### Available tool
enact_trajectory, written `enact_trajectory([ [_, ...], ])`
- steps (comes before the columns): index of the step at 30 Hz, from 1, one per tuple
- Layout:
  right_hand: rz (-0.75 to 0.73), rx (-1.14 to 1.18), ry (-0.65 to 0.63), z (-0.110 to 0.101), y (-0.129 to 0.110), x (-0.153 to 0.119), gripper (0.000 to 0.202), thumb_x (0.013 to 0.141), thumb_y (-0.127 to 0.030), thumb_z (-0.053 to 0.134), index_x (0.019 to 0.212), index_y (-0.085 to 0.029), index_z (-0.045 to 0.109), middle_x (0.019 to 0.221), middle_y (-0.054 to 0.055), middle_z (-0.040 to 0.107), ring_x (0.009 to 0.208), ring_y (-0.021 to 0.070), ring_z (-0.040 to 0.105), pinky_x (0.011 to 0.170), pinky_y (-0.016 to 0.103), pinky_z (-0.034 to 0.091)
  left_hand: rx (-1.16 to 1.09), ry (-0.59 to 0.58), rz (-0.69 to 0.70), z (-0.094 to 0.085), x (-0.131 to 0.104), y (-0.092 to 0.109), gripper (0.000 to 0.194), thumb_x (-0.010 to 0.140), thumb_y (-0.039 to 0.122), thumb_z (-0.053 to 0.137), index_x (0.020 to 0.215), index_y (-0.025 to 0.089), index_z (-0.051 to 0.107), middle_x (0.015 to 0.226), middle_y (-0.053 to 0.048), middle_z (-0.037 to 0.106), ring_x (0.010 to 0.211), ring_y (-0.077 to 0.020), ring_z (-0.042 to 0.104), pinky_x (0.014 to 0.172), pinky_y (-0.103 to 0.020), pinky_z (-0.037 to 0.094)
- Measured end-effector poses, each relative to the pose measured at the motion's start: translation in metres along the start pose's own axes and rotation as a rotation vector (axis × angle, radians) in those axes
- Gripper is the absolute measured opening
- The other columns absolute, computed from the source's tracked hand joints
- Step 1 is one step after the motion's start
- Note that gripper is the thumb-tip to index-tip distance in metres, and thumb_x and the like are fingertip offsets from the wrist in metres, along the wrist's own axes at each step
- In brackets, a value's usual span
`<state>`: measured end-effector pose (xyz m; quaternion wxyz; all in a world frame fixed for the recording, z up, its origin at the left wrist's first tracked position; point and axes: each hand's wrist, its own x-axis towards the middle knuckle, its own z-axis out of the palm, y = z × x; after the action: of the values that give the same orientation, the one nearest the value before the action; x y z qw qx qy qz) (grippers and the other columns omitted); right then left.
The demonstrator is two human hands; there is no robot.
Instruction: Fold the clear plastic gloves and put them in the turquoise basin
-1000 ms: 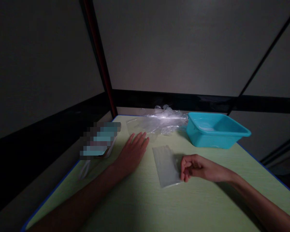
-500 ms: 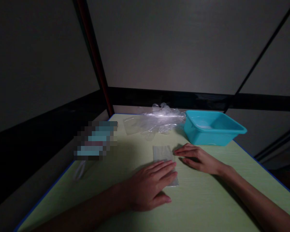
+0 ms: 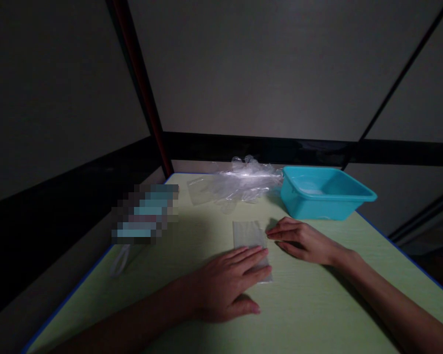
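A thin, translucent plastic piece [image 3: 248, 233], folded into a narrow rectangle, lies flat on the pale green table. My left hand [image 3: 232, 282] rests palm down across its lower half, with fingers stretched out and thumb apart, covering part of it. Just right of the plastic, my right hand [image 3: 299, 241] lies on its side with fingers extended and the thumb lower down. Its fingertips are at the plastic's upper right edge; whether they touch it I cannot tell. Farther back sits a loose heap of clear plastic disposable gloves [image 3: 239, 184].
A turquoise plastic basin [image 3: 328, 209] stands at the back right, with something pale inside. At the left edge is a pixelated object [image 3: 145, 216] with a white loop strap [image 3: 120, 260]. The table [image 3: 184, 236] has a blue edge and stands near dark-banded walls.
The left thumb and fingers have shifted very slightly over the plastic. The right hand has stayed almost still. The view has tilted a little.
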<state>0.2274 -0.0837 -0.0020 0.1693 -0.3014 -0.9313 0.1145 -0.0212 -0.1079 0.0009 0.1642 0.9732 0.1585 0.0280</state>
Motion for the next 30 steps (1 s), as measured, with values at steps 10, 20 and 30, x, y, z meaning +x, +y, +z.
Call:
enact_trajectory([
  [10, -0.022, -0.151, -0.064, -0.0001, -0.0036, 0.0013, 0.033, 0.084, -0.015, 0.039, 0.115, -0.016, 0.051, 0.103, 0.007, 0.059, 0.094, 0.0181, 0.049, 0.083, 0.035, 0.041, 0.018, -0.008, 0.016, 0.0022, 0.0004, -0.0007, 0.060, 0.083, 0.048, 0.037, 0.132, 0.016, 0.025, 0.141, -0.011, 0.012, 0.129, -0.0245, 0.010, 0.105, -0.038, 0.014],
  [20, 0.014, -0.188, -0.086, -0.0013, -0.0062, 0.0014, 0.035, 0.084, -0.015, 0.039, 0.118, -0.012, 0.046, 0.091, 0.009, 0.058, 0.086, 0.0191, 0.050, 0.077, 0.035, 0.043, 0.023, -0.008, 0.028, 0.0024, 0.0012, -0.0021, 0.061, 0.082, 0.048, 0.038, 0.132, 0.017, 0.024, 0.141, -0.010, 0.012, 0.129, -0.0254, 0.011, 0.104, -0.040, 0.016],
  [30, -0.002, -0.165, -0.079, 0.0035, -0.0043, -0.0005, 0.035, 0.086, -0.015, 0.035, 0.118, -0.016, 0.049, 0.094, 0.010, 0.057, 0.091, 0.0192, 0.051, 0.080, 0.035, 0.042, -0.030, 0.032, 0.026, 0.0046, -0.0004, -0.0027, 0.059, 0.083, 0.049, 0.035, 0.132, 0.018, 0.025, 0.141, -0.009, 0.013, 0.129, -0.0252, 0.012, 0.105, -0.039, 0.014],
])
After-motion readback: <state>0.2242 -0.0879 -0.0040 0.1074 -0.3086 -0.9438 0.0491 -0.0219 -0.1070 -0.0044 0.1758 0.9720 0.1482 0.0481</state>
